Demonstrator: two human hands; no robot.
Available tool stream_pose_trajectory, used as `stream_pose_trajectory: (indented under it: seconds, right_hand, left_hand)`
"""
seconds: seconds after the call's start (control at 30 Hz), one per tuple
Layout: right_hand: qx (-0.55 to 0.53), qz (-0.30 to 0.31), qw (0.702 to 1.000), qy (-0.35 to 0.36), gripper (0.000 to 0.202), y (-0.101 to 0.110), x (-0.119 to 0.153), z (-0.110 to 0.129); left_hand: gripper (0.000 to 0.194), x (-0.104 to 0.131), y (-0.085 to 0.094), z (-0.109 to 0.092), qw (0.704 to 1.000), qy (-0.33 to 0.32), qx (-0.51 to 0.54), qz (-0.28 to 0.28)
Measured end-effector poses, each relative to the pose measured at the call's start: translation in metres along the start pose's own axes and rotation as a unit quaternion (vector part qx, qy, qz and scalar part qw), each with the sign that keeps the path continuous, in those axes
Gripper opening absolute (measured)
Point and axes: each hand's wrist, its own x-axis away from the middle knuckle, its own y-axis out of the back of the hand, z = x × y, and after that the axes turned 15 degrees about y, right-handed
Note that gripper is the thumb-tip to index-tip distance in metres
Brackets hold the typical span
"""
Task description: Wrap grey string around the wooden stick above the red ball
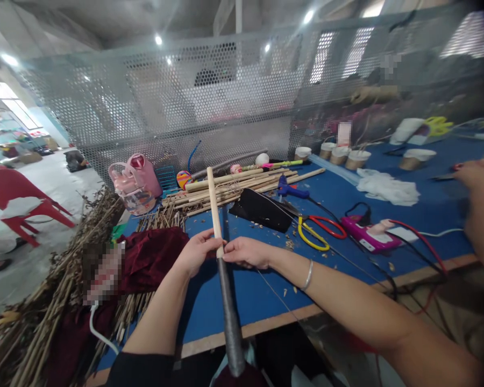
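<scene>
Both hands are on the same wooden stick, which is out front in the middle, over the near part of the blue table. Far end is bare pale wood, near end is wrapped in something grey and slopes down past the table edge toward the person's lap. Left hand has thumb and fingers closed round the bare wood, right hand is pinched onto it from the right, just about where the grey wrap starts. A thin thread runs from under the right hand off to the near right

Left of the hands there's a dark red cloth next to a big heap of dried stems. Farther back sits a pile of sticks, with a pink jug to its left. Right of the hands: a black piece, a blue glue gun, scissors with yellow and red handles, then a purple power strip. Far right, another person's hand is over the table too
</scene>
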Motion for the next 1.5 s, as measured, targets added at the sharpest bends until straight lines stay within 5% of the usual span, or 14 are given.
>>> stream_pose_trajectory:
  seconds: [0.3, 0.53, 0.87, 1.03, 1.33, 1.5]
  right_hand:
    - [0.052, -0.018, 0.998, -0.009, 0.032, 0.0064, 0.0009, 0.0052]
    - [0.052, -0.044, 0.998, -0.017, 0.034, 0.0019, -0.0020, 0.0079]
    - [0.054, -0.058, 0.997, -0.009, 0.028, 0.0033, -0.0010, 0.0048]
    - [0.090, -0.074, 0.993, -0.010, 0.028, 0.0008, -0.0012, 0.0059]
    - [0.014, -0.014, 0.999, -0.042, 0.036, 0.0005, -0.0002, 0.0079]
    - [0.036, -0.032, 0.999, -0.011, 0.035, -0.0001, 0.0003, 0.0081]
  left_hand:
    - [0.048, -0.0044, -0.0001, 0.0029, 0.998, -0.005, 0.055, -0.003]
    - [0.037, -0.0083, -0.0046, 0.0069, 0.993, -0.025, -0.073, -0.089]
    - [0.047, -0.0034, 0.0017, 0.0009, 0.998, 0.002, -0.033, -0.047]
    - [0.036, -0.0075, -0.0020, 0.0049, 0.985, -0.052, -0.104, -0.129]
    - [0.060, -0.0022, -0.0017, -0.0017, 0.998, -0.017, 0.017, -0.065]
    - [0.045, -0.0011, -0.0059, -0.0001, 0.996, -0.038, -0.015, -0.074]
